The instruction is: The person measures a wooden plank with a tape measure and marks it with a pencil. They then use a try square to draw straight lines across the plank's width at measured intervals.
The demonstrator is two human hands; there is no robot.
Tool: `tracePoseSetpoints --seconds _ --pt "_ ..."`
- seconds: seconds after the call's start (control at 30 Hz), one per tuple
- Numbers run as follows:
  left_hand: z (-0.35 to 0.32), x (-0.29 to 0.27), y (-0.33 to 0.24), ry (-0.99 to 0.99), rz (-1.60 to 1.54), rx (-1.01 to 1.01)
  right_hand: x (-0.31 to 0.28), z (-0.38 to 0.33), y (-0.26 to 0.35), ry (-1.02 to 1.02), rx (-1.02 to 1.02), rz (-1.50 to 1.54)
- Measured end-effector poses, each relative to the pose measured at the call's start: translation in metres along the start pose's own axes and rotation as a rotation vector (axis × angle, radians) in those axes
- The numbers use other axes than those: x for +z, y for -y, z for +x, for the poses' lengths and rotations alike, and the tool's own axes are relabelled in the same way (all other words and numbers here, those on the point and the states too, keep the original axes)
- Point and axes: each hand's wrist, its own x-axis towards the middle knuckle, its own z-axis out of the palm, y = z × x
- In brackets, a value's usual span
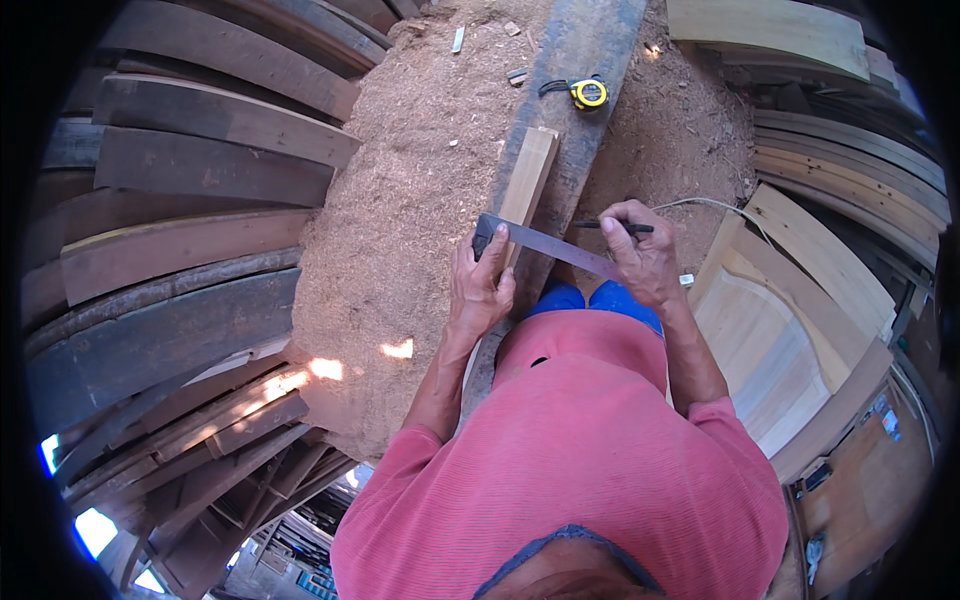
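Note:
My left hand (482, 285) is closed on a try square (562, 250), its thumb pressing near the dark stock. The square lies across a narrow pale wooden piece (530, 175), and its metal blade reaches right toward my other hand. Between the fingers of my right hand (645, 258) is a dark pencil (590, 224), pointing left just above the blade. Whether the right hand also touches the blade's end, I cannot tell. Beneath the wooden piece runs a long worn plank (585, 45).
A yellow and black tape measure (590, 95) rests on the plank beyond the wooden piece. Sawdust (400, 220) covers the ground. Stacked boards (215, 170) line the left side. At right stand a pale wooden panel (765, 330) and more stacked planks (850, 165); a thin cord (705, 200) trails there.

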Motion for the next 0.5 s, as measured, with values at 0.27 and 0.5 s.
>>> tracePoseSetpoints --seconds 0.27,0.5 --pt "0.0 0.002 0.007 -0.022 -0.036 0.05 0.067 0.036 0.005 0.179 -0.111 0.101" --pt "0.0 0.002 0.002 -0.033 -0.02 0.053 0.07 0.053 0.018 0.325 -0.18 -0.154"
